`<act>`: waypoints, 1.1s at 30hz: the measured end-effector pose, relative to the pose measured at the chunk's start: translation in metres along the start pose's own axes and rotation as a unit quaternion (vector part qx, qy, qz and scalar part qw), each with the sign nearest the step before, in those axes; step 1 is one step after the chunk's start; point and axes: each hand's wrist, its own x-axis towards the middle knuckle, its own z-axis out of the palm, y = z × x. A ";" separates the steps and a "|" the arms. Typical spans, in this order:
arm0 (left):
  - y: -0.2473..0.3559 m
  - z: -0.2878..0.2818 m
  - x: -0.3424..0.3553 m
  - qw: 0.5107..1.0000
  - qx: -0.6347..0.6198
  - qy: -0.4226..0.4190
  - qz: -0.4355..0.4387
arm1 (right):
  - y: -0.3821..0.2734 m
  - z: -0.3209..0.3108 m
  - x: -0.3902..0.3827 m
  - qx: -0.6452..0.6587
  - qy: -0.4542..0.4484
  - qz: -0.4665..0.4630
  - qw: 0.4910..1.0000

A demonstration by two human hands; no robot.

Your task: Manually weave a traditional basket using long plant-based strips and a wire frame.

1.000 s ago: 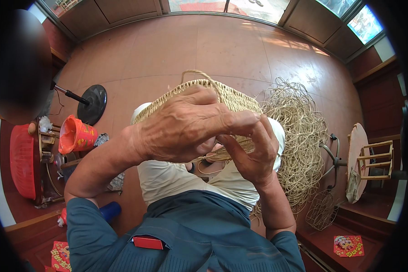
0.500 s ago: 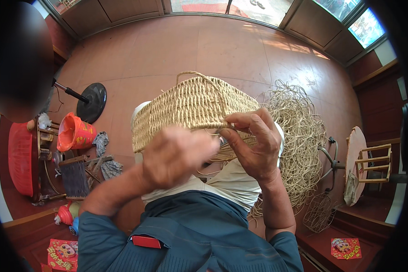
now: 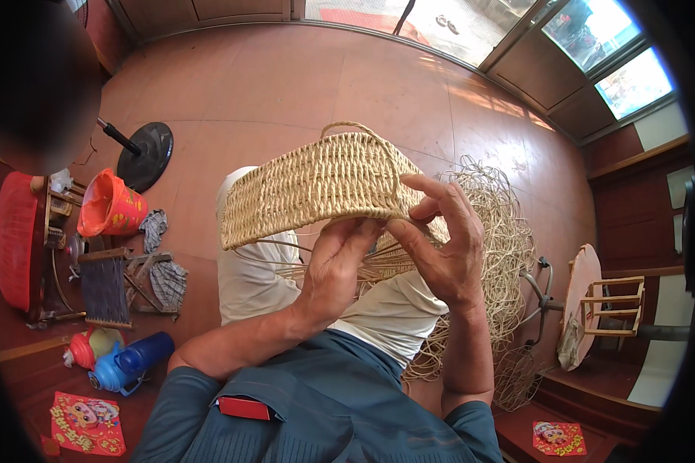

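A woven straw-coloured basket (image 3: 309, 181) rests tilted across my lap, with a corner toward me and a rope loop handle (image 3: 355, 124) on its far side. Loose strands (image 3: 382, 261) hang from its near edge over my thighs. My left hand (image 3: 333, 262) has its fingers tucked under that edge near the corner, thumb pressed against it; the fingertips are partly hidden. Just to the right, my right hand (image 3: 448, 247) grips the same edge between thumb and bent fingers. Something small and dark shows between the hands, too hidden to name.
A heap of loose cord (image 3: 498, 255) lies on the floor at my right, beside a round-topped stand (image 3: 583, 305). At left are an orange-red bucket (image 3: 112, 204), a folding stool (image 3: 108, 285), a black round base (image 3: 148, 154) and a blue bottle (image 3: 143, 359).
My left hand, blurred above the lap before, has moved in under the basket's edge beside my right hand. The basket is tilted more, its left side lower, and the view has shifted.
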 end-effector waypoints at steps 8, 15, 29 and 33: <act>-0.004 0.005 0.014 0.997 -0.072 -0.013 -0.002 | 0.001 -0.004 0.001 -0.025 -0.016 -0.008 1.000; -0.007 0.006 0.015 0.997 -0.078 0.005 -0.004 | 0.002 -0.005 0.002 -0.020 -0.016 -0.010 1.000; -0.005 0.003 0.013 0.998 -0.055 0.001 -0.020 | 0.000 -0.006 0.002 -0.017 -0.028 0.006 0.999; -0.011 0.002 0.014 0.997 -0.074 -0.008 0.001 | -0.002 -0.007 0.003 -0.016 -0.035 0.002 0.999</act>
